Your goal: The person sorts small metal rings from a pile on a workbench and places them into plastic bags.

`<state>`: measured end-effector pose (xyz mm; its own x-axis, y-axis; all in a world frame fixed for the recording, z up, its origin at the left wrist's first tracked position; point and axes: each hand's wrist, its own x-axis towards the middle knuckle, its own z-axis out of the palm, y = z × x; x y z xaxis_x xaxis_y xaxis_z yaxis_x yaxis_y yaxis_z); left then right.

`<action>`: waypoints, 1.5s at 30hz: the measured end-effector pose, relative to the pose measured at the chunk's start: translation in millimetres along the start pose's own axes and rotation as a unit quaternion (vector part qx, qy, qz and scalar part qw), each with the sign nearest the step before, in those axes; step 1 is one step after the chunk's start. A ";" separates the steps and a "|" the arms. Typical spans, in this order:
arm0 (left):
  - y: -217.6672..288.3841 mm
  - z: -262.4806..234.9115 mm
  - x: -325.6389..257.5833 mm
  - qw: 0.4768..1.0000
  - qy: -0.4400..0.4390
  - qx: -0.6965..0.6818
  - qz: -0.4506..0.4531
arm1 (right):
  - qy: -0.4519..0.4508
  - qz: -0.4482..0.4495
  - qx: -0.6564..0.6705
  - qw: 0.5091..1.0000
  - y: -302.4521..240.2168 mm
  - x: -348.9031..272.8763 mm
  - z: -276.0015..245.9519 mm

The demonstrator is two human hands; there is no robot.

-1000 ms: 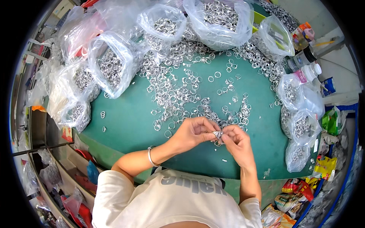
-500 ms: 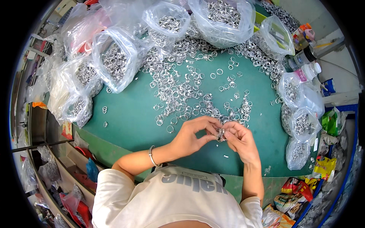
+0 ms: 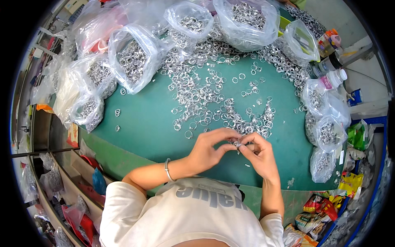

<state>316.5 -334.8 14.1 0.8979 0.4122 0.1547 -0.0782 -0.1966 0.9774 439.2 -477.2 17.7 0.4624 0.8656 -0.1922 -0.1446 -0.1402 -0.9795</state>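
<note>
Both hands meet over the near part of a green table. My left hand, with a silver bangle on its wrist, pinches small silver rings between thumb and fingertips. From the other side my right hand grips them too, its fingers curled and partly hiding what it holds. How many rings are in the fingers I cannot tell. Just beyond the hands, a loose spread of silver rings covers the middle of the table.
Clear plastic bags of rings stand along the far side, among them a large bag and a bag on the left. Smaller bags line the right edge near a white-capped bottle. Shelves stand at the left, coloured packets lower right.
The fingertips have drawn closer together around the rings, with the right fingers more curled. The view has shifted slightly, so the table's contents sit a little further right.
</note>
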 end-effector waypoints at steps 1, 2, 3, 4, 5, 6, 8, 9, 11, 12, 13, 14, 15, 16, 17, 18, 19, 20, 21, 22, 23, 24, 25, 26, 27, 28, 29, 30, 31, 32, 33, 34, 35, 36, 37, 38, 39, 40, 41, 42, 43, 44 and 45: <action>-0.6 1.8 -2.8 0.999 0.005 0.010 0.042 | -0.007 0.004 0.054 0.998 0.6 -0.7 0.0; -2.9 3.4 -5.4 0.996 0.010 0.019 0.084 | -0.004 -0.011 0.050 0.999 0.1 -1.2 0.0; -2.8 4.0 -7.4 0.992 0.016 0.028 0.125 | -0.001 -0.025 0.047 0.999 -0.4 -1.9 0.1; -1.4 1.1 -7.0 0.990 0.000 0.040 0.133 | 0.002 -0.039 0.043 0.998 -1.1 -2.3 -0.4; 0.9 0.5 -5.7 0.993 -0.013 0.045 0.105 | -0.010 -0.064 -0.010 0.998 -2.7 -0.6 -4.8; 3.3 0.8 -4.0 0.995 -0.025 0.051 0.077 | -0.023 -0.090 -0.063 0.994 -5.5 3.3 -12.2; 0.3 -0.9 -0.7 0.999 -0.047 -0.018 -0.015 | -0.018 -0.070 -0.050 0.996 -5.3 5.2 -11.3; -7.7 -2.1 2.1 0.991 -0.060 -0.093 -0.078 | -0.003 -0.049 -0.042 0.998 -1.6 5.1 -8.7; -15.3 0.6 2.1 0.992 -0.032 -0.092 -0.079 | 0.027 -0.006 -0.027 0.999 5.3 5.0 -4.4; -16.4 6.4 0.0 1.000 0.009 -0.015 -0.018 | 0.049 -0.036 -0.106 0.992 2.9 5.0 -0.9; -17.7 9.6 -1.2 0.996 0.050 0.062 0.043 | 0.071 -0.065 -0.184 0.978 -1.8 4.8 3.3; -19.5 9.0 -1.0 0.996 0.048 0.056 0.047 | 0.093 -0.094 -0.261 0.956 -4.4 5.1 6.3; -21.0 8.0 -0.2 0.996 0.045 0.050 0.053 | 0.095 -0.141 -0.300 0.939 -3.0 5.5 7.7; -22.9 6.7 0.8 0.997 0.041 0.043 0.058 | 0.098 -0.187 -0.338 0.917 -0.3 6.4 8.6; -25.3 4.8 2.0 0.999 0.013 -0.039 -0.021 | 0.100 -0.233 -0.375 0.892 1.1 7.0 8.7; -27.9 2.3 3.1 0.987 -0.015 -0.121 -0.101 | 0.086 -0.210 -0.367 0.902 0.5 6.8 7.8; -30.8 -0.3 4.6 0.962 -0.042 -0.201 -0.180 | 0.083 -0.221 -0.367 0.900 2.4 6.5 7.1; -33.9 -2.8 7.0 0.935 -0.058 -0.267 -0.228 | 0.080 -0.233 -0.367 0.897 6.2 6.4 6.3; -32.6 -1.1 6.5 0.951 -0.039 -0.231 -0.201 | 0.076 -0.244 -0.366 0.895 8.9 6.8 5.8; -28.8 2.9 5.3 0.965 -0.019 -0.195 -0.173 | 0.070 -0.210 -0.333 0.917 7.9 7.3 3.4; -24.3 6.4 3.9 0.977 0.001 -0.158 -0.145 | 0.064 -0.176 -0.298 0.936 5.4 8.0 -0.7; -18.2 8.7 3.1 0.998 0.033 0.037 0.046 | 0.058 -0.140 -0.263 0.953 3.3 8.1 -4.4; -18.4 8.9 3.7 0.996 0.037 0.038 0.065 | 0.041 -0.122 -0.235 0.963 2.7 7.6 -6.6; -19.1 9.0 4.3 0.995 0.041 0.039 0.084 | 0.024 -0.103 -0.207 0.972 2.4 7.0 -8.4; -20.2 9.2 4.1 0.993 0.045 0.040 0.103 | 0.007 -0.085 -0.179 0.980 2.8 6.3 -8.9; -22.9 7.0 6.1 0.999 0.017 -0.016 0.028 | 0.010 -0.096 -0.209 0.973 3.9 6.2 -7.9; -26.5 5.4 8.6 0.995 0.001 -0.085 -0.059 | 0.013 -0.108 -0.238 0.965 5.4 6.6 -5.7; -30.5 3.4 11.5 0.978 -0.014 -0.152 -0.144 | 0.015 -0.119 -0.267 0.956 6.0 7.5 -3.0; -35.5 1.6 14.2 0.949 -0.029 -0.217 -0.228 | 0.030 -0.145 -0.310 0.939 4.8 6.5 0.7; -43.1 0.1 16.3 0.926 -0.044 -0.262 -0.268 | 0.045 -0.171 -0.352 0.919 2.2 3.8 5.2; -46.2 -1.1 18.8 0.925 -0.014 -0.279 -0.258 | 0.059 -0.196 -0.393 0.896 -0.2 2.3 8.7; -48.1 -1.6 21.6 0.922 0.017 -0.297 -0.248 | 0.064 -0.184 -0.380 0.904 -1.7 2.1 10.2; -50.3 -1.9 24.1 0.918 0.047 -0.314 -0.237 | 0.095 -0.162 -0.367 0.911 0.6 4.0 7.7; -53.8 -1.4 26.8 0.928 0.066 -0.292 -0.222 | 0.127 -0.138 -0.355 0.916 5.5 7.0 0.9; -53.7 -2.0 29.4 0.929 0.075 -0.291 -0.217 | 0.160 -0.115 -0.342 0.919 10.8 10.1 -7.5; -52.9 -3.6 31.5 0.930 0.084 -0.289 -0.212 | 0.194 -0.077 -0.328 0.921 15.9 13.3 -17.3; -52.6 -5.8 32.0 0.930 0.093 -0.288 -0.208 | 0.201 -0.059 -0.346 0.914 18.2 15.6 -27.8; -52.1 -10.0 30.7 0.925 0.074 -0.303 -0.217 | 0.182 -0.027 -0.378 0.907 17.3 14.5 -37.5; -54.9 -13.2 29.5 0.933 0.058 -0.280 -0.221 | 0.162 0.006 -0.409 0.898 14.5 13.0 -44.8; -59.0 -15.7 28.3 0.939 0.043 -0.256 -0.224 | 0.161 0.038 -0.448 0.878 13.3 9.6 -50.1; -61.3 -16.2 28.6 0.945 0.028 -0.232 -0.228 | 0.160 0.071 -0.486 0.856 12.9 4.6 -54.2; -61.9 -15.2 30.0 0.966 0.026 -0.158 -0.204 | 0.158 0.103 -0.522 0.832 11.6 2.3 -56.6; -62.0 -13.2 32.0 0.980 0.023 -0.083 -0.178 | 0.192 0.098 -0.523 0.824 8.0 3.2 -56.3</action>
<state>344.4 -297.7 -39.6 0.8606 0.4689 -0.1987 0.1646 0.1131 0.9798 488.8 -502.6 5.9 0.7920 0.5891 -0.1601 0.4916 -0.7710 -0.4048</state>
